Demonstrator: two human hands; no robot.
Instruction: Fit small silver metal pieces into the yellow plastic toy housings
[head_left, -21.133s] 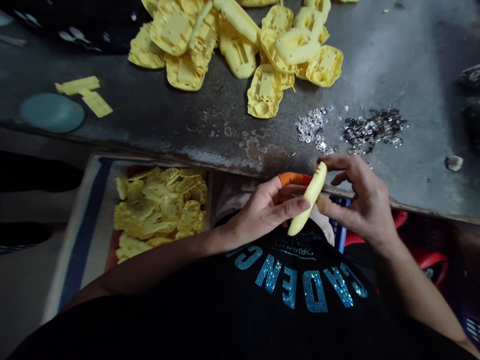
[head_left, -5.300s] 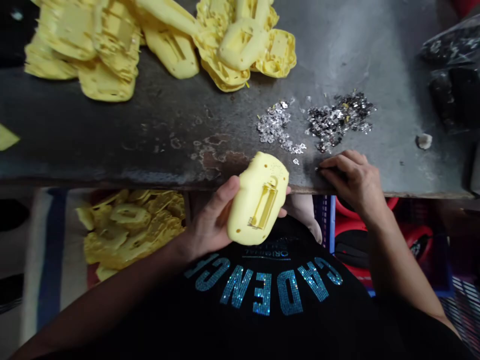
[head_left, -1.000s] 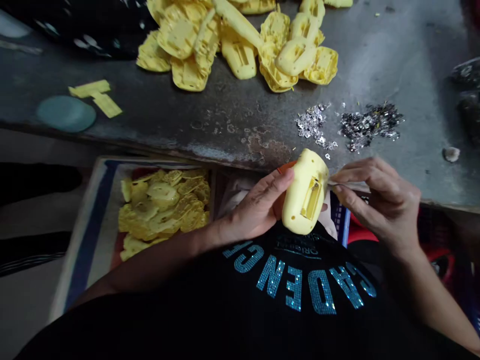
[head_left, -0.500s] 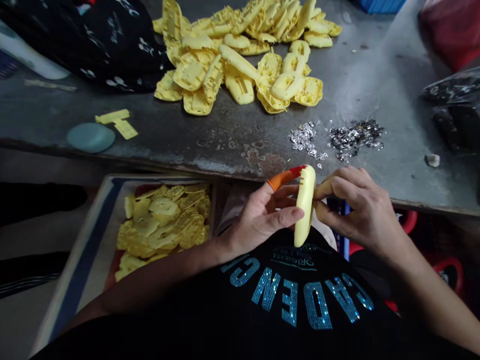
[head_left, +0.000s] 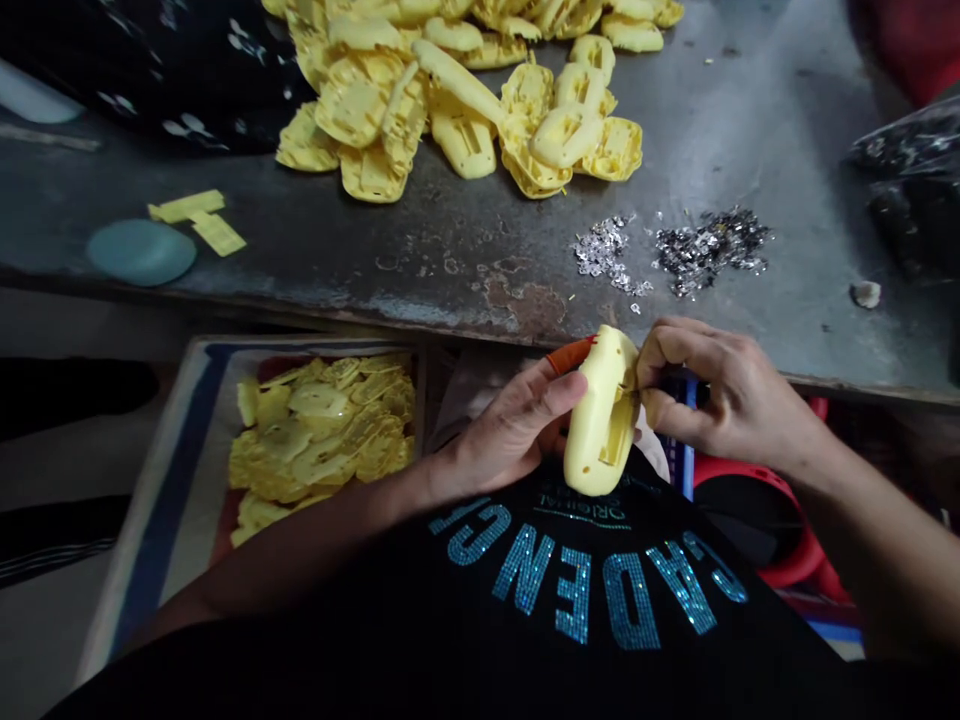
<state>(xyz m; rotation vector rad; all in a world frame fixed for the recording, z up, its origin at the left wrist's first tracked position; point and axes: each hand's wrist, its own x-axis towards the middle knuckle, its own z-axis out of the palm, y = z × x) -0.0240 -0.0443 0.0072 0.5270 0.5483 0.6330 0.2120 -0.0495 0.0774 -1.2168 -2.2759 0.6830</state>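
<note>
My left hand [head_left: 517, 420] grips a yellow plastic shell [head_left: 596, 425] by its left side, just in front of the bench edge. An orange cover sits on one of its fingers. The shell is tilted, and its long battery slot faces right. My right hand [head_left: 705, 385] pinches at the upper end of that slot; what is between its fingertips is too small to make out. On the bench beyond lie a pile of bright small metal contacts [head_left: 602, 248] and a darker pile of metal pieces [head_left: 709, 250].
A large heap of yellow shells [head_left: 375, 110] lies at the bench's back. Below left stands a box [head_left: 169, 480] of more yellow parts. A pale blue disc [head_left: 142, 252] and yellow strips [head_left: 217, 232] lie at left. Plastic bags [head_left: 911, 200] sit at right.
Half a second ago the shell stood edge-on; now it is turned so the slot side shows. My right fingertips stay at its right side. The view has shifted slightly.
</note>
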